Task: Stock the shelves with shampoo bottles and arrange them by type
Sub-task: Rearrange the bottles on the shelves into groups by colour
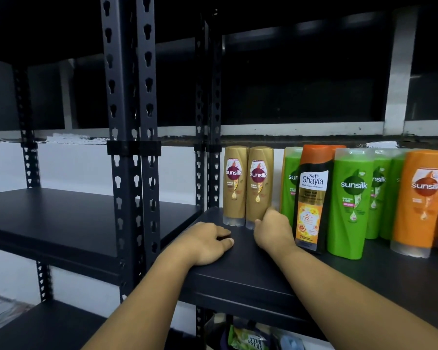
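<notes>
Right hand point(273, 229) is wrapped round the bottom of a gold bottle point(258, 183): thumb on the front by the clear cap, fingers round the right side. Can't really see how tight the grip is. Left hand point(205, 242) just rests knuckles-up on the shelf point(250, 274) with fingers loosely curled, holding nothing.

The gold bottle is a Sunsilk with a dark red round logo. It stands upright on its cap, long axis vertical, label facing out. It's at the left end of the shelf, touching a twin bottle point(235, 183) on its left.

Just right of the hand there's a black-and-orange Shayla bottle point(311, 198), leaning a bit, in front of the green bottles point(352, 203). Orange bottles point(422, 203) are further right, and the last one is cut off by the frame edge. The small print on all of them is unreadable. Under the shelf there are some packets point(248, 337), mostly hidden and dark.
</notes>
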Tool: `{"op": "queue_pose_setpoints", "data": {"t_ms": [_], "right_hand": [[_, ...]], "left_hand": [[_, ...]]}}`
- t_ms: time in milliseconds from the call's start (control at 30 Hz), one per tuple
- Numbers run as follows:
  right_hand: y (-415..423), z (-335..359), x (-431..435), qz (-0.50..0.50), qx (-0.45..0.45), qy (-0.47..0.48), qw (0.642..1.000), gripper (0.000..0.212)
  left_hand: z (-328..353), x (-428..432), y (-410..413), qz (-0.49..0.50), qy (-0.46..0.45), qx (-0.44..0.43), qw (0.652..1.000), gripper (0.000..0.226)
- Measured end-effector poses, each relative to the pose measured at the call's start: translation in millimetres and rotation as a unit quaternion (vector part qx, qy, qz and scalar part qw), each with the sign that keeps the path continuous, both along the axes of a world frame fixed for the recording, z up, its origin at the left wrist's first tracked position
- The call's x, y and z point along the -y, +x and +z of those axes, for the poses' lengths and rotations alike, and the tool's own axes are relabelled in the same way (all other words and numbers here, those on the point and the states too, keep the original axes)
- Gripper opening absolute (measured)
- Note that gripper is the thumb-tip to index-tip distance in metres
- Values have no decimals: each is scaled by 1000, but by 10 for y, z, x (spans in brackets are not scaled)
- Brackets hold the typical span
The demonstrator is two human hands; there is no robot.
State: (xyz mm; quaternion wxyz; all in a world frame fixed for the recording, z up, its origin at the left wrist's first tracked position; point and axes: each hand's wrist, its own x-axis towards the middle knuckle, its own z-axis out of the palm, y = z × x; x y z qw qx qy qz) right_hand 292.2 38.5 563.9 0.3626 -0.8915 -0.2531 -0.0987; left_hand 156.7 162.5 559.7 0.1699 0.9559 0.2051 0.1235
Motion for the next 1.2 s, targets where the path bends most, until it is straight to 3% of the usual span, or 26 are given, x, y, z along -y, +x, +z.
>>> {"op": "queue_pose_setpoints", "data": {"t_ms": [67,200,333,567,633,733,867,1067,1200], "right_hand": [[-61,-9,57,15,15,-22,1000,59],[-181,-15,290,91,52,-74,992,33],[-309,-11,673,170,70,-139,973,33],[-367,19,1641,154,125,-150,969,19],[-274,11,1876,126,124,-122,977,18],[-49,15,2115,46,146,33,988,15],[208,165,2207,-5,97,207,973,30],[368,82,2148,117,-26,196,973,68],[448,54,2132,158,-43,182,970,60]], "left_hand": [[16,15,-26,3,6,17,1000,48],[80,94,-94,-4,24,29,999,41],[118,169,-168,-9,59,47,997,34],[144,328,-227,-14,106,40,993,26],[146,439,-176,-22,102,56,993,23],[173,691,29,-50,61,134,988,22],[305,1124,421,-71,-91,242,963,34],[235,1347,819,-29,-86,323,942,50],[130,1348,897,-48,-96,318,942,73]]}}
